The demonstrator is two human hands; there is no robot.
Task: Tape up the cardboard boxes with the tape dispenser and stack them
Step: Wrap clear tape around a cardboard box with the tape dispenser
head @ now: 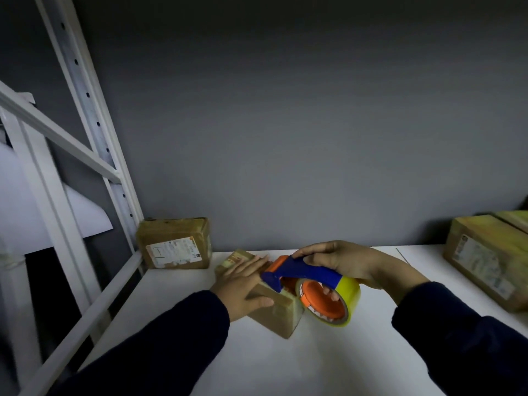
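No writing can be read. The shipping label (173, 252) on the cardboard box (171, 228) just beside the shelf post (94, 110) is blurred, as is the second label (481, 268) on the larger box (485, 231) far right of it.

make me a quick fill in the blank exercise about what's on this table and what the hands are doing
1. The left hand lies flat on the small box, which stands on a ____ table.
2. The right hand grips the tape dispenser by its ____ handle.
3. The tape roll on it is ____.
4. The labelled box at the back left stands against the grey ____.

Missing words: white, blue, yellow, wall.
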